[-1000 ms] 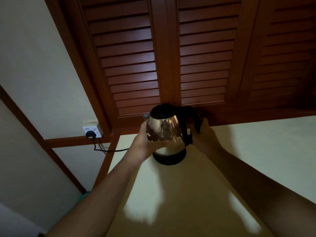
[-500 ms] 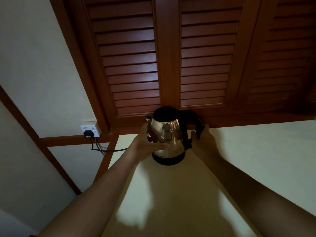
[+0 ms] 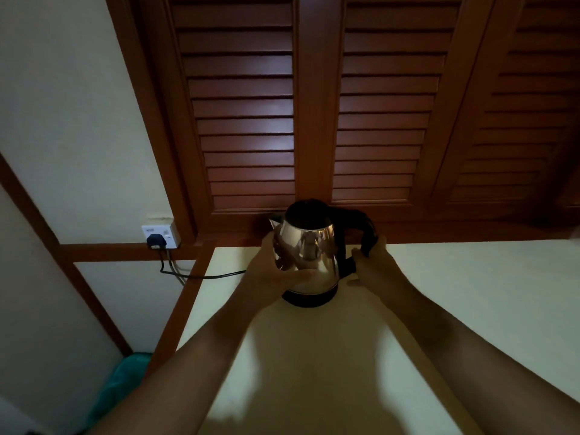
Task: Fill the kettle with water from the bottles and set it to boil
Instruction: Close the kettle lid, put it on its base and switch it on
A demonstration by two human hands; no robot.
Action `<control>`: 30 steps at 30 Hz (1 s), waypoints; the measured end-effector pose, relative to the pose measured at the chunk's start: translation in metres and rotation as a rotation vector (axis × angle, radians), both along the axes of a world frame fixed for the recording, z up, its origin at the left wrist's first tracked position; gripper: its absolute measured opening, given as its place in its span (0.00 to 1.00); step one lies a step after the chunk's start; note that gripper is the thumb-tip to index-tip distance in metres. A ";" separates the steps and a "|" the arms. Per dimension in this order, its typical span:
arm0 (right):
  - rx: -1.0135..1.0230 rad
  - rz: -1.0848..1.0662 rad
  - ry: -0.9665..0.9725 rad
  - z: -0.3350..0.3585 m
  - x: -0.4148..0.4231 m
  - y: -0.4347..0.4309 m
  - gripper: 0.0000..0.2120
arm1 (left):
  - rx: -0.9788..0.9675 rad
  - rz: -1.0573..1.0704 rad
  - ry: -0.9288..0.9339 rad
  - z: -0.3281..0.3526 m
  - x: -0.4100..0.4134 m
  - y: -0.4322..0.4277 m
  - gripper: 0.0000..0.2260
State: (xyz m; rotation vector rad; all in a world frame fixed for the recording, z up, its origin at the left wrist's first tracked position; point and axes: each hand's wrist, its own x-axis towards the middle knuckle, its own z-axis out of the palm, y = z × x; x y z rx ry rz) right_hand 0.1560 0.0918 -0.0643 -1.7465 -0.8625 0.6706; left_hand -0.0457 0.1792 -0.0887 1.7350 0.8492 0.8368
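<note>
- On counter (image 3: 455, 296), before shutters (image 3: 379, 127): kettle (image 3: 306, 254).
- On kettle's left, left hand (image 3: 271, 273); on its right, right hand (image 3: 375, 266).
- Left of counter, on wall: socket (image 3: 160, 235).

Both hands hold the shiny kettle (image 3: 306, 255) on the pale bench (image 3: 470, 293): left hand (image 3: 276, 271) on its side, right hand (image 3: 373, 262) maybe on the dark handle.

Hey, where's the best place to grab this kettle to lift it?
By the black handle, coming from the right: it loops off the kettle's right side, opposite the spout, and the right hand curls round it. The steel body is smooth and rounded.
</note>
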 end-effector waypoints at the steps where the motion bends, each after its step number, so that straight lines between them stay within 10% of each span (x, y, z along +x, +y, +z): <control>1: -0.004 0.003 0.006 0.002 -0.004 -0.004 0.23 | -0.011 -0.016 -0.012 -0.002 -0.001 -0.001 0.42; 9: 0.154 0.093 0.263 -0.032 -0.057 -0.050 0.26 | -0.150 -0.019 0.009 -0.027 -0.030 0.007 0.38; 15: 0.284 0.143 0.215 -0.043 -0.078 -0.039 0.18 | -0.078 -0.029 0.083 -0.043 -0.026 0.009 0.20; 30: 0.181 0.237 0.064 -0.029 -0.063 -0.050 0.21 | -0.188 0.110 0.051 -0.054 -0.023 0.011 0.15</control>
